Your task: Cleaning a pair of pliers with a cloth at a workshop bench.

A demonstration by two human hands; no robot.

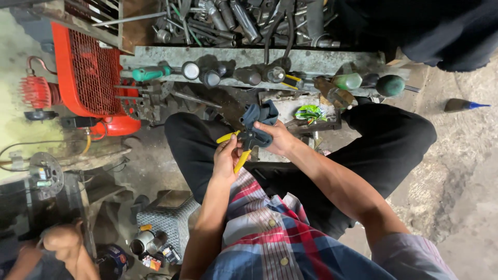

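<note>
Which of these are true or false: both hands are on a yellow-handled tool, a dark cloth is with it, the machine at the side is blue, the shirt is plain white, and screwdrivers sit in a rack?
1. Both hands, left hand and right hand, meet at the yellow-handled tool. True.
2. A dark cloth is held with the tool. True.
3. The machine is blue. False: it is red-orange.
4. The shirt is plain white. False: it is plaid in red, blue and white.
5. Screwdrivers sit in a rack. True.
</note>
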